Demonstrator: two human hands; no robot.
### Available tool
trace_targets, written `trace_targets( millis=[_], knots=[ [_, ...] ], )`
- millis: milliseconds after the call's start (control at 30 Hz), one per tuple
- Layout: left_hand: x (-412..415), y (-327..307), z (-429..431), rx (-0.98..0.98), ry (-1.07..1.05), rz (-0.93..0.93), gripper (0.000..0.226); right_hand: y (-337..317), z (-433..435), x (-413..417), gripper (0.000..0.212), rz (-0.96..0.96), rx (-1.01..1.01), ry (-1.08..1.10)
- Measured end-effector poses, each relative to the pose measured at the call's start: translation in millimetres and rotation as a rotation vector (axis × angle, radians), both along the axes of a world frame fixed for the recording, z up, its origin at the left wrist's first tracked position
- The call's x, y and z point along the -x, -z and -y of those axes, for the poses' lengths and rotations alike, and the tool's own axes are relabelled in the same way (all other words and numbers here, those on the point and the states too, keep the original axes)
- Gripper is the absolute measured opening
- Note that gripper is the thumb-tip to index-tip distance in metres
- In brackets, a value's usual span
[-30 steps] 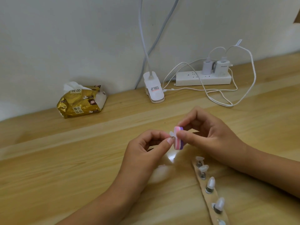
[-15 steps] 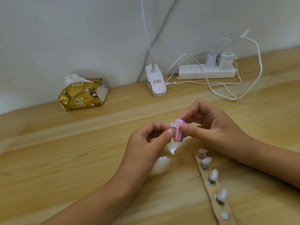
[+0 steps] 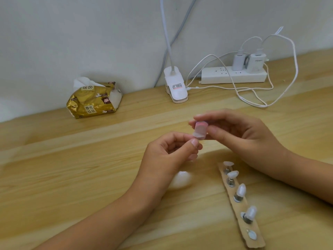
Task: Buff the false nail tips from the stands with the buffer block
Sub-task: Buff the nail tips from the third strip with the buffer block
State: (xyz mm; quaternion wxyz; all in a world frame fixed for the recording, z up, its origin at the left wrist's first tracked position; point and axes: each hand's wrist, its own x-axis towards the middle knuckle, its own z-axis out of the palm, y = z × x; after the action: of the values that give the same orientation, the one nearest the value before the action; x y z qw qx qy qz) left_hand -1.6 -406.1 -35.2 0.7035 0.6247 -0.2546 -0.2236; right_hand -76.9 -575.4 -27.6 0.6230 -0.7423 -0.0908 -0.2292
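Head view: my left hand point(image 3: 173, 152) pinches a small translucent false nail tip point(image 3: 196, 135) between thumb and forefinger, above the pale wooden table point(image 3: 90, 177). My right hand point(image 3: 239, 138) grips the pink foam buffer block point(image 3: 201, 126) by thumb and fingers, its face touching the tip. Four more pearly tips point(image 3: 240, 190) stand on metal posts along the brown cardboard strip point(image 3: 255, 243), near right. The risk, as I judge it: too hard a stroke could flick the slim tip from my pinch, or wear it thin.
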Motion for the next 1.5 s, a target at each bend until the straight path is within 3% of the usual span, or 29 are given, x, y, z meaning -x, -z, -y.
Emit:
trace_targets(
  millis=[167,533,867,1100,1233,1333,1500],
  knots=[
    [-0.9,0.9,-1.2,-0.017,0.002,0.047,0.009,4.2,-1.4,-0.5,0.027,-0.076,-0.015,-0.004],
    [1.0,-1.2,-1.2,-0.030,0.016,0.114,0.006,1.7,-1.8,1.4,0.028,-0.026,-0.022,0.022],
    [-0.2,2.3,-0.6,-0.042,-0.006,0.051,0.015,2.0,-0.7,0.8,0.027,-0.008,-0.012,0.033],
    [0.1,2.6,1.0,-0.028,-0.017,-0.002,0.007,0.0,0.6,-1.3,0.028,-0.015,-0.009,0.036],
    [0.8,0.9,-1.1,-0.046,-0.013,0.015,0.020,2.2,0.0,-1.3,0.029,0.090,0.035,0.082],
    [0.8,0.6,-2.5,-0.067,-0.005,0.035,0.013,2.4,3.3,-1.5,0.034,0.121,0.066,0.095],
    [0.9,-0.2,-2.7,-0.039,0.017,0.050,0.010,4.3,7.0,-1.3,0.023,0.191,0.312,0.104]
  ],
)
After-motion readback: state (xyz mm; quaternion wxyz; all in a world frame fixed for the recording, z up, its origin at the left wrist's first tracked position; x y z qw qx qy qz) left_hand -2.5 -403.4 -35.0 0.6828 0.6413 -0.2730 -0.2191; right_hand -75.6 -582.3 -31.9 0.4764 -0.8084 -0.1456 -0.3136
